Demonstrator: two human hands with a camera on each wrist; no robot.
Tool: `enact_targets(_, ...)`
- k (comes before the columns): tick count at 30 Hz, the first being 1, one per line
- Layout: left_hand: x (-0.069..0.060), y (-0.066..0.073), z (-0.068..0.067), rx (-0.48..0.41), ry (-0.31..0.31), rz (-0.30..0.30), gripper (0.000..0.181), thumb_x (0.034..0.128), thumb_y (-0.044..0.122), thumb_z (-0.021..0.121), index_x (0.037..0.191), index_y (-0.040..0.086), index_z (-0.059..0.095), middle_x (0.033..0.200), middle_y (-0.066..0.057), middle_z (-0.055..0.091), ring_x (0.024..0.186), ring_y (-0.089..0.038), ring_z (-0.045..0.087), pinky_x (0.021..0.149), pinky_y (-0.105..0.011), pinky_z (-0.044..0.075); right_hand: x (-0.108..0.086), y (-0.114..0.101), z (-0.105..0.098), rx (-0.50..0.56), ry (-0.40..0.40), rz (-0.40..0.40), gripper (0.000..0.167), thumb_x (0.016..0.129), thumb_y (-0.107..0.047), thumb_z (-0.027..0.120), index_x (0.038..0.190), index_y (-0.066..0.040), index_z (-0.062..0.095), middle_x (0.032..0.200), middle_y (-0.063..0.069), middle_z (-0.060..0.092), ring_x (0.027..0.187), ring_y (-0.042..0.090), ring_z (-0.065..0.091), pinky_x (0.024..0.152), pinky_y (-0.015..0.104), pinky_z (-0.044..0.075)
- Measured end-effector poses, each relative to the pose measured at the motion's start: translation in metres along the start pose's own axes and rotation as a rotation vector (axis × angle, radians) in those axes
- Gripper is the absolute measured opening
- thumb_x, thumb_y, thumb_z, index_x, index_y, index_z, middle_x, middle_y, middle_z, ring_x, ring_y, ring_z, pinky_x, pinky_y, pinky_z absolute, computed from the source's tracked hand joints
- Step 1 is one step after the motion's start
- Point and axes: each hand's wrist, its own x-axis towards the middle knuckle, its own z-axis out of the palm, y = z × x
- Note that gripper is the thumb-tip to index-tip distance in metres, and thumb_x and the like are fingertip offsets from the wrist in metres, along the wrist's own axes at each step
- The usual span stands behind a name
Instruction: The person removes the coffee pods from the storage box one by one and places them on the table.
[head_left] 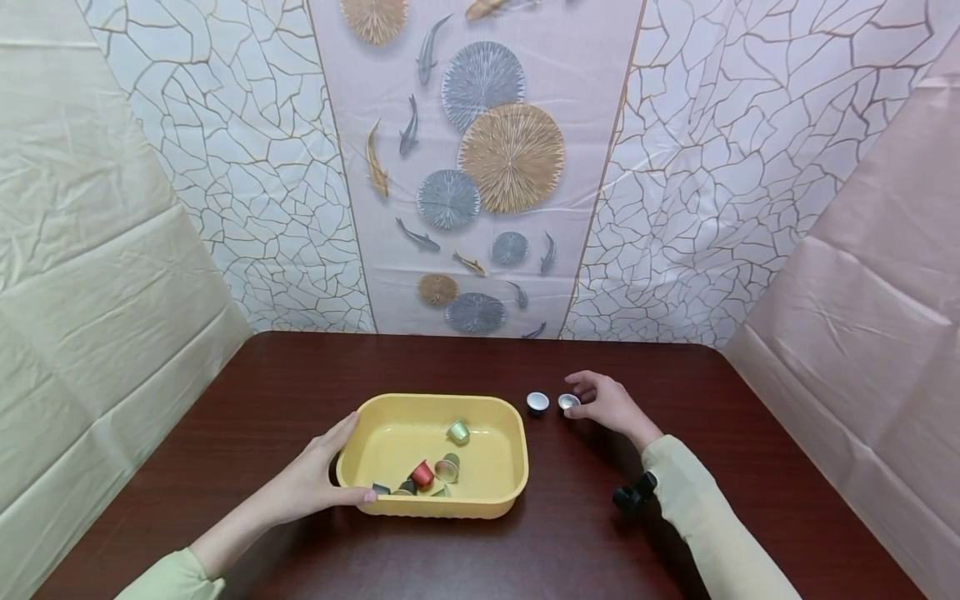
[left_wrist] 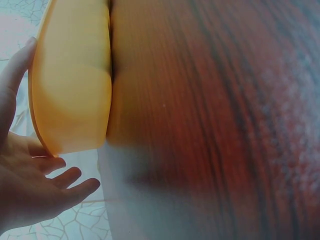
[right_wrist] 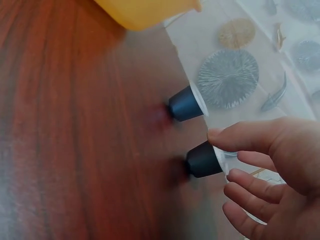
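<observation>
The outer black capsule (right_wrist: 204,161), toward the far right corner of the counter (head_left: 585,542), is pinched by the right hand (head_left: 611,404) fingers (right_wrist: 255,187), the tray (head_left: 435,507) gripped by the left hand (head_left: 309,485). Its rim is best lifted level

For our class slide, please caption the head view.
Left hand holds a yellow tray of capsules; right hand touches one of two white-topped capsules beside it.
</observation>
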Motion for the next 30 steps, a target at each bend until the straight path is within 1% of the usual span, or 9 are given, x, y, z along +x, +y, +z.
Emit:
enact_targets(6, 0.000, -0.001, 0.001, -0.004, 0.001, -0.010, 0.116, 0.0718, 0.050, 0.084, 0.156, -0.002, 0.023, 0.162, -0.025, 0.023, 0.140, -0.053, 0.030, 0.105, -0.069, 0.033, 0.001, -0.006, -0.008, 0.001, -0.004, -0.019, 0.056, 0.084, -0.018, 0.078, 0.133, -0.002, 0.058, 0.124, 0.024, 0.063, 0.111, 0.036, 0.061, 0.093, 0.049, 0.050)
enact_targets(10, 0.000, 0.000, 0.001, 0.003, 0.006, 0.007, 0.115, 0.0718, 0.048, 0.085, 0.155, -0.003, 0.024, 0.161, -0.026, 0.024, 0.140, -0.054, 0.031, 0.104, -0.069, 0.033, 0.003, -0.009, -0.012, -0.007, -0.001, -0.026, 0.055, 0.085, -0.021, 0.078, 0.133, -0.004, 0.058, 0.128, 0.024, 0.061, 0.115, 0.037, 0.060, 0.096, 0.050, 0.049)
enact_targets(17, 0.000, 0.000, 0.000, 0.010, 0.011, 0.016, 0.115, 0.0714, 0.046, 0.086, 0.155, -0.003, 0.024, 0.161, -0.026, 0.025, 0.139, -0.054, 0.032, 0.104, -0.069, 0.033, 0.007, -0.017, -0.021, -0.024, 0.017, -0.064, 0.053, 0.084, -0.018, 0.078, 0.131, -0.005, 0.059, 0.126, 0.024, 0.063, 0.114, 0.039, 0.062, 0.094, 0.049, 0.050)
enact_targets(24, 0.001, -0.001, 0.002, -0.009, 0.002, 0.004, 0.115, 0.0721, 0.048, 0.085, 0.155, -0.003, 0.023, 0.161, -0.026, 0.024, 0.140, -0.053, 0.031, 0.105, -0.069, 0.032, 0.010, -0.024, -0.032, 0.006, 0.019, -0.086, 0.053, 0.084, -0.018, 0.077, 0.132, -0.003, 0.059, 0.126, 0.022, 0.063, 0.115, 0.042, 0.060, 0.095, 0.050, 0.050)
enact_targets(28, 0.001, -0.002, 0.002, -0.010, 0.002, -0.005, 0.116, 0.0719, 0.050, 0.084, 0.155, -0.002, 0.023, 0.161, -0.026, 0.024, 0.140, -0.053, 0.031, 0.105, -0.069, 0.032, 0.011, -0.029, -0.035, 0.014, 0.019, -0.095, 0.052, 0.085, -0.019, 0.077, 0.131, -0.004, 0.059, 0.126, 0.020, 0.063, 0.116, 0.040, 0.061, 0.097, 0.049, 0.049)
enact_targets(30, 0.000, -0.001, 0.002, -0.002, 0.012, 0.009, 0.115, 0.0716, 0.049, 0.085, 0.155, -0.003, 0.024, 0.161, -0.027, 0.025, 0.139, -0.054, 0.032, 0.104, -0.070, 0.033, 0.012, -0.033, -0.035, 0.015, 0.025, -0.102, 0.052, 0.084, -0.020, 0.077, 0.131, -0.005, 0.060, 0.126, 0.020, 0.064, 0.115, 0.038, 0.061, 0.097, 0.049, 0.049)
